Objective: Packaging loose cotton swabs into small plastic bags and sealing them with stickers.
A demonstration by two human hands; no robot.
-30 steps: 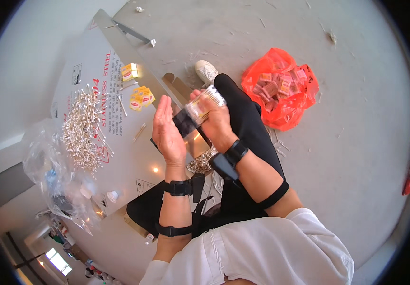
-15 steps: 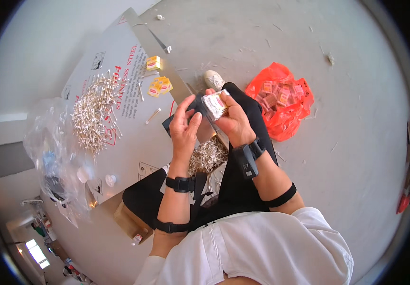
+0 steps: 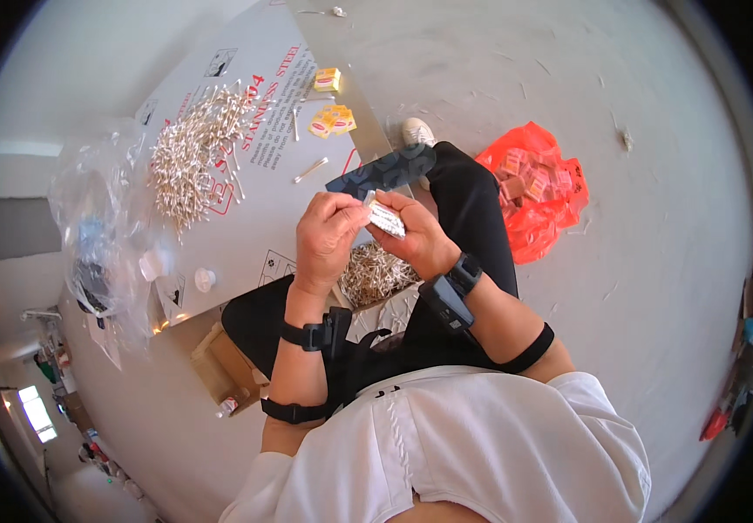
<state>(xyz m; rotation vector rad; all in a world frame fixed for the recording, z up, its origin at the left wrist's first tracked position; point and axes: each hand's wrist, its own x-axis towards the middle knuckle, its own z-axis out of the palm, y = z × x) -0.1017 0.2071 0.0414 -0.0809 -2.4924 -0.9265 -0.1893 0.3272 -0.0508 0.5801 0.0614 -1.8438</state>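
Note:
A small clear packet of cotton swabs [image 3: 386, 220], white tips showing along one side, is held over my lap. My right hand [image 3: 425, 240] is wrapped round it from the right. On its left end, the fingers and thumb of my left hand [image 3: 326, 237] are pinched together; what exactly they grip there is partly hidden. Beneath my hands, a box between my legs holds many loose cotton swabs [image 3: 376, 275]. Just beyond the hands, a dark see-through sheet [image 3: 385, 172] sticks out past the table's edge.
A metal-topped table [image 3: 254, 205] at left bears a big heap of cotton swabs [image 3: 189, 166], yellow cards [image 3: 332, 120], a yellow box [image 3: 327, 79] and a clear plastic bag [image 3: 89, 227]. A red bag [image 3: 529, 235] of pink packs lies on the floor at right. An open carton [image 3: 220, 362] stands lower left.
My left hand, earlier apart with its fingers spread, has closed on the packet's left end. The packet has tilted in my right hand, and the whole view has shifted.

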